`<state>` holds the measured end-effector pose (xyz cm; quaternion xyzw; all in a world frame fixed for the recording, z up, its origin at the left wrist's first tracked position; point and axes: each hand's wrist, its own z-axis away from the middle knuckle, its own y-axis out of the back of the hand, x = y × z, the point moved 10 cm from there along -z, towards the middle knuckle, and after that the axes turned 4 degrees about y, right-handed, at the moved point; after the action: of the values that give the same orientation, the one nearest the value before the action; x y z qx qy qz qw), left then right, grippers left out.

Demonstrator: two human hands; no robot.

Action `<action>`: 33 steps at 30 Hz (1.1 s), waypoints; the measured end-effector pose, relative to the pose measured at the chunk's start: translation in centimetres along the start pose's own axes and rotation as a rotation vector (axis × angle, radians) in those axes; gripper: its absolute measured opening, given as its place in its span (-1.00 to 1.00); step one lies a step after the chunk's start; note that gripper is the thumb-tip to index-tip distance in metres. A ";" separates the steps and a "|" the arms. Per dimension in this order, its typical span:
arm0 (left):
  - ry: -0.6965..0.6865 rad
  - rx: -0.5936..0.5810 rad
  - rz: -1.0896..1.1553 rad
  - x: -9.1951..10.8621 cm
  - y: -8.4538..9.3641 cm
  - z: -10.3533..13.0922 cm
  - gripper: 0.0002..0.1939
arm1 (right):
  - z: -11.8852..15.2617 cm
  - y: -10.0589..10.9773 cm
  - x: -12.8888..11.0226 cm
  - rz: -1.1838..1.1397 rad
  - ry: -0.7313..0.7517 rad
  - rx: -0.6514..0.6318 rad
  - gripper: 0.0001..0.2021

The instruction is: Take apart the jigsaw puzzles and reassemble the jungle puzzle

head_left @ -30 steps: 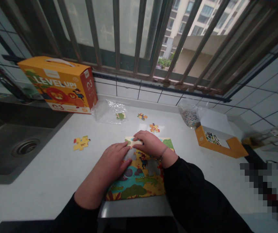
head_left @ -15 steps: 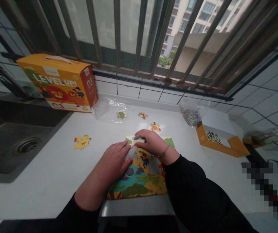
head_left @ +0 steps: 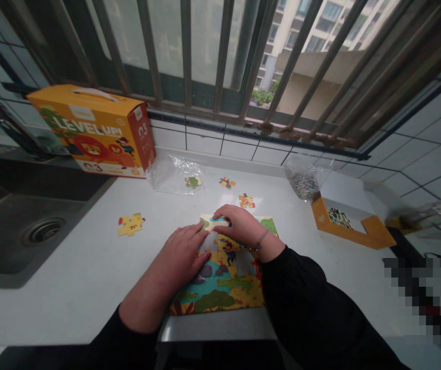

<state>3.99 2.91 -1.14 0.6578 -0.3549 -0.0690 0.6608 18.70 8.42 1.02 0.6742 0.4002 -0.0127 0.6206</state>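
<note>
A partly joined jigsaw puzzle with a colourful animal scene lies near the counter's front edge, with grey gaps in its middle. My right hand reaches over its far edge, thumb and fingers closed about a pale puzzle piece in the top row. Against the upper left side of the puzzle rests my left hand, its fingers stretched out and fingertips touching the edge near that same piece. Part of the puzzle's right side is hidden under my right hand and sleeve.
Loose pieces lie about: a yellow piece at left, others behind the puzzle. A clear plastic bag and an orange box stand near the sink. At right are an open tray and a filled bag.
</note>
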 end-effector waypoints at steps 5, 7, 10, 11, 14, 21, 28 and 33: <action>0.004 -0.020 -0.008 0.1 0.1 -0.1 -0.46 | -0.1 -0.3 -0.4 0.030 0.049 -0.026 -0.76; 0.005 -0.026 -0.002 0.2 0.2 -0.1 -0.45 | -0.1 -0.5 -0.6 0.058 0.072 -0.040 -0.76; 0.020 -0.058 0.005 0.3 0.3 0.4 -0.35 | -0.1 -0.5 -0.7 0.085 0.084 -0.045 -0.76; 0.027 -0.080 0.000 0.5 0.2 0.7 -0.31 | -0.1 -0.5 -0.8 0.088 0.085 -0.046 -0.76; 0.020 -0.171 0.009 1.6 -0.4 2.0 -0.12 | 0.0 -0.6 -0.9 0.091 0.084 -0.044 -0.76; 0.097 -0.383 0.063 4.2 -0.4 4.1 0.12 | 0.1 0.9 -0.2 0.091 0.080 0.041 -0.83; 0.172 -0.466 0.050 3.6 1.2 4.6 -0.06 | 3.1 6.8 9.1 0.318 -0.329 0.196 -0.62; 0.105 -0.391 0.057 2.6 1.0 5.0 -0.10 | 3.8 6.6 11.2 0.290 -0.363 0.137 -0.65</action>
<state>2.81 -2.52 0.16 0.5092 -0.3182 -0.0833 0.7953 31.82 11.72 -0.15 0.7519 0.1792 -0.0714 0.6304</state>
